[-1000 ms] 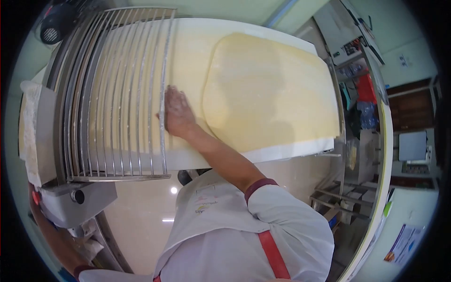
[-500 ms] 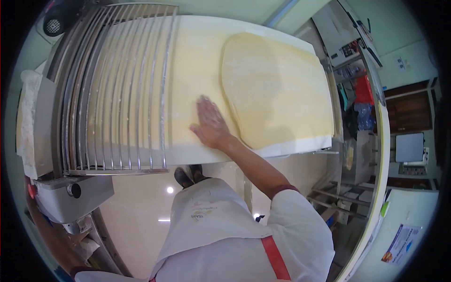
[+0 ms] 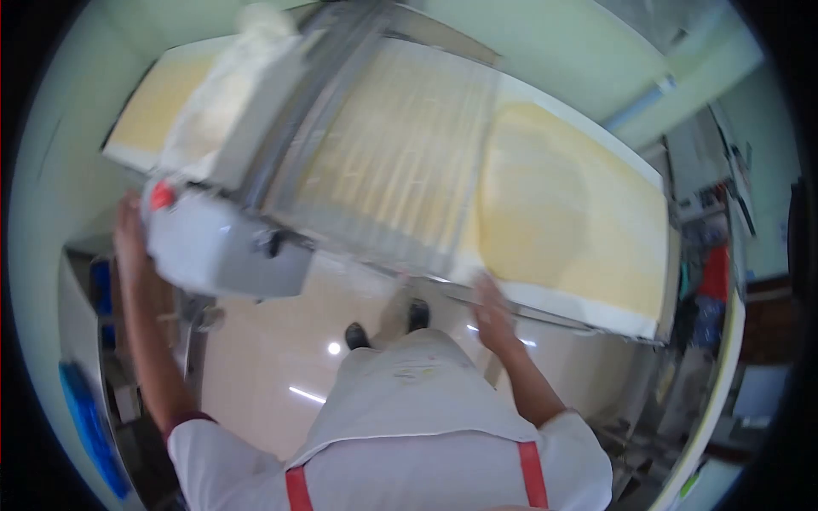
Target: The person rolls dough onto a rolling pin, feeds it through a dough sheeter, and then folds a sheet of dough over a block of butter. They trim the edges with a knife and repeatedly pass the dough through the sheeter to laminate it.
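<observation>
A wide sheet of pale yellow dough (image 3: 618, 213) lies on the white belt (image 3: 635, 322) of a dough sheeter, its near part doubled over in a rounded flap (image 3: 532, 187). My right hand (image 3: 492, 308), blurred, is at the belt's front edge beside the flap, fingers stretched out and holding nothing. A metal bar guard (image 3: 392, 162) covers the dough left of it. My left hand (image 3: 129, 226) is raised beside the sheeter's grey housing (image 3: 226, 247), close to its red button (image 3: 162, 195). Its fingers are smeared and partly hidden by the housing.
More dough (image 3: 162, 102) lies on the belt beyond the rollers at left. A floury white cover (image 3: 217, 102) tops the machine. Shelving (image 3: 106, 341) stands at lower left, with a blue object (image 3: 92, 426) beside it. Tiled floor (image 3: 256, 358) lies below; a rack with a red item (image 3: 714, 272) is at right.
My right hand has left the dough and drawn back to the belt's front edge. My left hand has come up beside the machine housing. The view has swung left, showing dough beyond the rollers.
</observation>
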`<state>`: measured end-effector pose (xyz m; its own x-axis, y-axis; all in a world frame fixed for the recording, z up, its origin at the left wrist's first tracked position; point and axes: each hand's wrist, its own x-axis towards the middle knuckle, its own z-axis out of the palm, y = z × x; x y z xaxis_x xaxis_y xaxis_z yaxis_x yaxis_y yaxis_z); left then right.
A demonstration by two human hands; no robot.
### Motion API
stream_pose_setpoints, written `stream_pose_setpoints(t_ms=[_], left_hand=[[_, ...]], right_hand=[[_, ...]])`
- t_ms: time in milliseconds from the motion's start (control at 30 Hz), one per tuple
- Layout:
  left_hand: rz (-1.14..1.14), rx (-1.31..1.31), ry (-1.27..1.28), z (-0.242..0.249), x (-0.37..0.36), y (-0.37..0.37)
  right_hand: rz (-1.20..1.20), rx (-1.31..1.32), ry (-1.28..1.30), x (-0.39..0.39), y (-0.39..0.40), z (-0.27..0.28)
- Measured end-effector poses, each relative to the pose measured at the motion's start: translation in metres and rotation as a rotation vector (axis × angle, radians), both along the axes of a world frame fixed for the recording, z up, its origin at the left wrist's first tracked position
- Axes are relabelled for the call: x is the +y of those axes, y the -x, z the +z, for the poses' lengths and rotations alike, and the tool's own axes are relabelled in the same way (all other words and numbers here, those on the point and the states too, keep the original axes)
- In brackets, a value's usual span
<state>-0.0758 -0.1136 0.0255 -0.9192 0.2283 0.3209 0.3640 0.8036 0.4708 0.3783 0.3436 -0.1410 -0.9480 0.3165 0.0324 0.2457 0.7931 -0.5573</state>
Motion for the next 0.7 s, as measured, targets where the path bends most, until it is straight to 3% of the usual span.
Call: stream_pose_setpoints(t_ms=[33, 67, 100, 133, 167, 200, 233, 300, 400, 500, 700], left_hand=[[-0.01, -0.121, -0.145, -0.012, -0.018, -0.036], [-0.01, -0.233, -0.291, -0.029, -0.043, -0.064], [0.15, -0.544, -0.113, -0.06, -0.076, -0.078], [0.081, -0.563, -0.317, -0.09, -0.09, -0.12], [-0.408, -0.723, -0.501, -0.129, -0.106, -0.121], [-0.181, -0.564, -0.654, -0.151, -0.088, -0.144], [-0.174, -0.536, -0.65, -0.135, -0.076, -0.152], [-0.26, -0.482, -0.917, -0.165, -0.07, -0.153], [-0.152, -0.167, -0.917, -0.196, -0.052, -0.151], [-0.011, -0.132, -0.784, -0.184, -0.047, -0.155], [-0.132, -0.022, -0.618, -0.167, -0.061, -0.146]], right_hand=[[-0.191, -0.096, -0.015, 0.0, -0.025, -0.014], [-0.344, 0.052, -0.011, 0.008, -0.044, -0.039], [-0.415, 0.122, -0.036, 0.01, -0.046, -0.021], [-0.521, 0.147, -0.193, 0.009, -0.04, -0.008], [-0.573, 0.191, -0.339, 0.024, -0.041, -0.022], [-0.604, 0.228, -0.352, 0.026, -0.026, -0.02], [-0.655, 0.264, -0.379, 0.025, -0.018, -0.014], [-0.594, 0.223, -0.4, 0.03, 0.003, -0.01], [-0.553, 0.199, -0.421, 0.044, 0.026, -0.01], [-0.548, 0.184, -0.415, 0.039, 0.042, -0.007], [-0.525, 0.214, -0.357, 0.01, 0.067, 0.007]])
